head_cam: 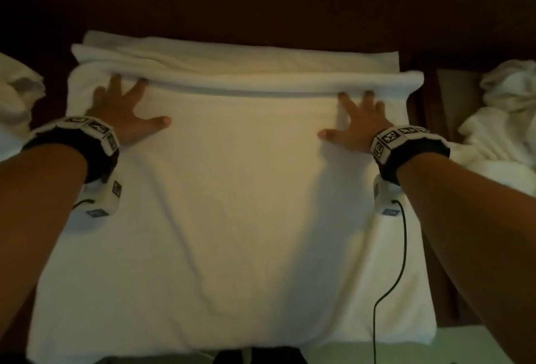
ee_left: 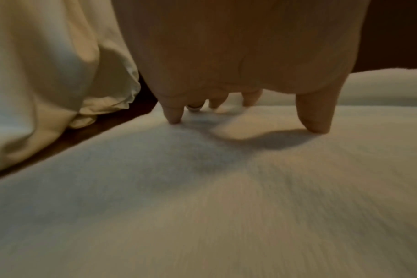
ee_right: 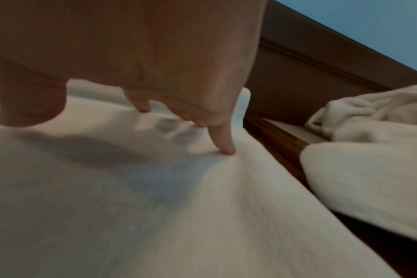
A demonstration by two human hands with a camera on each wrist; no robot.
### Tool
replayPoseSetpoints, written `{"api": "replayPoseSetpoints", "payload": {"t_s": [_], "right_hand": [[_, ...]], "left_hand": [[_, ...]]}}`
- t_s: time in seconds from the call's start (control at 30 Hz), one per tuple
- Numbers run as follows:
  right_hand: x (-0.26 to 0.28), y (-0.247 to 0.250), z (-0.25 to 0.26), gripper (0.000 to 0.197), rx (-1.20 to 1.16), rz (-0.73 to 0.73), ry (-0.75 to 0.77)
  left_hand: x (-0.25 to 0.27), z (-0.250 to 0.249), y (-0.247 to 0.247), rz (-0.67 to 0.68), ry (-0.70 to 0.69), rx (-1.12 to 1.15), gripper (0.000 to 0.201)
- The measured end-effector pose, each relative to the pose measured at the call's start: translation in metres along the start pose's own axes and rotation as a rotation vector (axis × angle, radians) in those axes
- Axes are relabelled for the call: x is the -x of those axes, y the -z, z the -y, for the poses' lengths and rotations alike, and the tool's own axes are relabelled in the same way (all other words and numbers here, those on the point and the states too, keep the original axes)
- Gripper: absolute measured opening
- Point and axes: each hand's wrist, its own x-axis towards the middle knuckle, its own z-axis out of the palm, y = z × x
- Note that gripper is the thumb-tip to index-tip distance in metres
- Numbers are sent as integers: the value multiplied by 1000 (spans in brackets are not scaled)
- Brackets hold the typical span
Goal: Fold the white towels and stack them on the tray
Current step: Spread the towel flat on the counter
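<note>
A large white towel (head_cam: 229, 189) lies spread flat in front of me, with a folded layer (head_cam: 237, 79) running across its far end. My left hand (head_cam: 127, 114) lies flat with spread fingers on the towel's far left part, fingertips at the folded edge. My right hand (head_cam: 356, 123) lies flat the same way on the far right part. In the left wrist view the fingertips (ee_left: 174, 118) press into the towel (ee_left: 202, 206). In the right wrist view a fingertip (ee_right: 226, 148) presses into the towel (ee_right: 131, 216). No tray is visible.
Crumpled white towels (head_cam: 504, 120) lie in a heap at the right, and more white cloth (head_cam: 17, 94) sits at the left edge. Dark wood (head_cam: 261, 1) runs behind the towel. A black cable (head_cam: 401, 247) hangs from my right wrist across the towel's right side.
</note>
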Motion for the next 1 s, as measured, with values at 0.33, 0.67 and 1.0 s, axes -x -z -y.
{"api": "replayPoseSetpoints", "payload": {"t_s": [0.33, 0.67, 1.0], "right_hand": [[145, -102, -41, 116, -21, 138, 3], [103, -80, -48, 140, 35, 192, -30], [45, -23, -30, 135, 67, 118, -66]], "left_hand": [[147, 45, -95, 85, -114, -145, 116], [121, 35, -76, 126, -33, -167, 126], [51, 0, -29, 73, -59, -184, 123]]}}
